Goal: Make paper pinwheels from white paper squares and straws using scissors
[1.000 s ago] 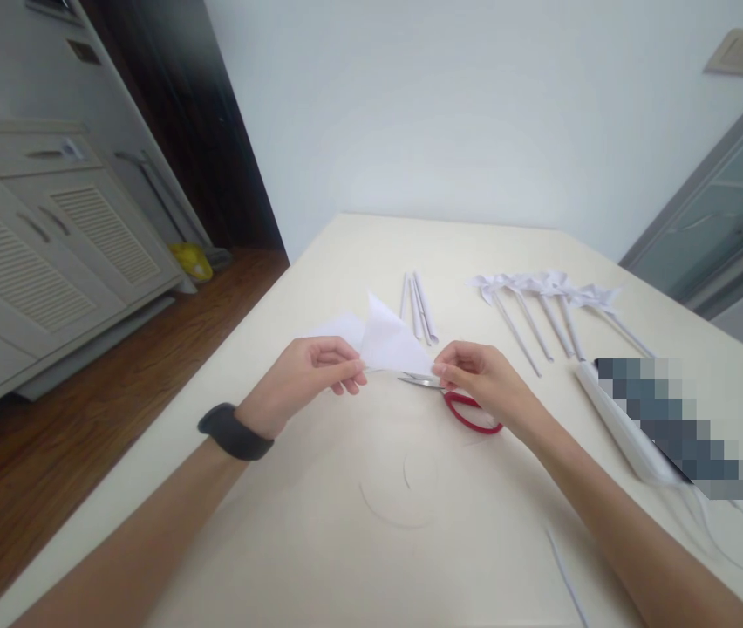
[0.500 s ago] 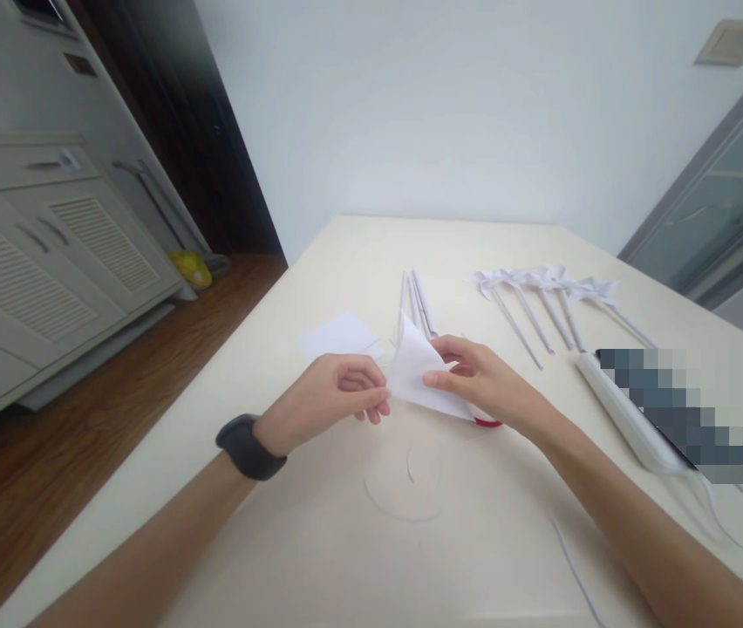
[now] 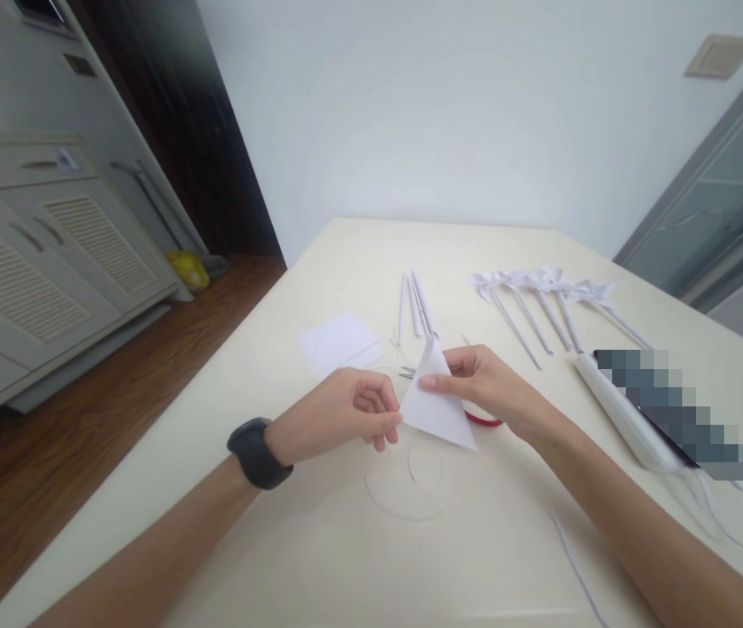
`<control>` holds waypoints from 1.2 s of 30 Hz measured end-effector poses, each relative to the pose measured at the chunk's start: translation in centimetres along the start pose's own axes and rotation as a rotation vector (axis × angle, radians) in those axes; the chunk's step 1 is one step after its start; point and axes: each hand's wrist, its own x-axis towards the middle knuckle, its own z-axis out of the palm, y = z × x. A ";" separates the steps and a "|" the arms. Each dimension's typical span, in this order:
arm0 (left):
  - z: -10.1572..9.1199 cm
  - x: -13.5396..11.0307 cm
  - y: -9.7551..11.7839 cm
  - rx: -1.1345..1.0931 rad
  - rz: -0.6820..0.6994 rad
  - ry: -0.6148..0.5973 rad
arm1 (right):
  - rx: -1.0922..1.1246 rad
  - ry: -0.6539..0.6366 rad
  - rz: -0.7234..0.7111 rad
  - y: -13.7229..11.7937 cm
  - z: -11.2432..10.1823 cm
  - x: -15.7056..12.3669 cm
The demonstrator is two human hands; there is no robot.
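Observation:
A sheet of white paper [image 3: 435, 403], bent into a triangle shape, is held above the table between both hands. My right hand [image 3: 486, 382] grips its right side, thumb on the near face and fingers behind. At the paper's left corner, my left hand [image 3: 368, 410] pinches the edge between thumb and fingertips. Partly covered by the paper and my right hand lies a pair of scissors with a red handle [image 3: 484, 420]; metal tips stick out left of the paper. Thin wire [image 3: 404, 516] curls on the table just below.
Flat white paper squares [image 3: 338, 340] lie to the left. Several rolled paper sticks [image 3: 414, 305] are behind the hands. Paper pinwheels on sticks [image 3: 541, 283] lie at the back right, near a white device [image 3: 626, 419] with a cable and a blurred-out screen.
The paper has turned and tipped, its top corner swinging right and its lower edge dropping. My left hand has shifted slightly right and down with it, and the scissor tips now show.

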 end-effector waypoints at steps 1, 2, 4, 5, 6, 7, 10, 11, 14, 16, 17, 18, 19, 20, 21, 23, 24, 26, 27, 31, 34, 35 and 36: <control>0.0 0.0 0.0 -0.001 0.001 -0.001 | 0.004 0.000 -0.006 0.0 -0.1 0.0; 0.0 0.0 0.0 -0.002 0.003 -0.003 | 0.007 0.003 -0.010 0.0 -0.1 -0.1; 0.0 0.1 -0.1 0.001 0.006 -0.009 | -0.008 0.031 -0.002 0.2 0.0 0.0; 0.0 0.1 -0.1 0.006 0.006 -0.012 | -0.021 0.048 0.008 0.3 0.0 0.0; 0.1 0.1 -0.1 0.012 0.005 -0.014 | -0.034 0.063 0.017 0.4 0.1 0.0; 0.0 0.1 -0.2 0.017 0.004 -0.018 | -0.043 0.070 0.024 0.5 0.1 0.1; 0.0 0.0 -0.2 0.018 -0.004 -0.036 | -0.034 0.016 0.027 0.5 -0.1 0.0; -0.1 0.0 -0.2 0.012 -0.008 -0.045 | -0.031 0.002 0.018 0.5 -0.2 0.0; -0.2 0.0 -0.1 0.006 -0.022 -0.059 | -0.020 0.016 -0.009 0.4 -0.9 -0.1; -0.3 0.0 0.0 0.015 -0.030 -0.058 | -0.012 0.044 -0.014 0.5 -1.1 0.0; -0.3 0.0 0.0 0.019 -0.033 -0.058 | -0.008 0.052 -0.010 0.5 -1.2 0.1; -0.3 0.1 -0.1 0.023 -0.035 -0.058 | -0.004 0.062 -0.006 0.6 -1.2 0.1; -0.3 0.1 -0.1 0.023 -0.035 -0.061 | -0.001 0.072 -0.002 0.7 -1.1 0.2; -0.3 0.1 -0.2 0.020 -0.033 -0.064 | 0.001 0.080 0.002 0.7 -1.0 0.2; -0.3 0.2 -0.3 0.016 -0.029 -0.068 | 0.002 0.084 0.006 0.8 -1.0 0.3; -0.3 0.2 -0.4 0.006 -0.022 -0.076 | -0.010 0.071 0.012 0.8 -0.9 0.3; -0.3 0.2 -0.5 0.004 -0.022 -0.084 | -0.021 0.057 0.012 0.7 -0.9 0.3; -0.2 0.3 -0.5 0.010 -0.023 -0.098 | -0.037 0.035 -0.006 0.7 -0.9 0.3; -0.2 0.3 -0.5 0.013 -0.023 -0.104 | -0.042 0.033 -0.020 0.7 -0.9 0.2; -0.2 0.2 -0.4 0.013 -0.020 -0.113 | -0.068 0.120 -0.066 0.7 -0.7 0.2; -0.2 0.1 -0.4 0.009 -0.020 -0.105 | -0.059 0.162 -0.086 0.7 -0.5 0.2; -0.3 0.1 -0.4 0.009 -0.019 -0.104 | -0.052 0.165 -0.090 0.7 -0.5 0.2; -0.3 0.1 -0.4 0.009 -0.020 -0.107 | -0.048 0.165 -0.087 0.7 -0.5 0.2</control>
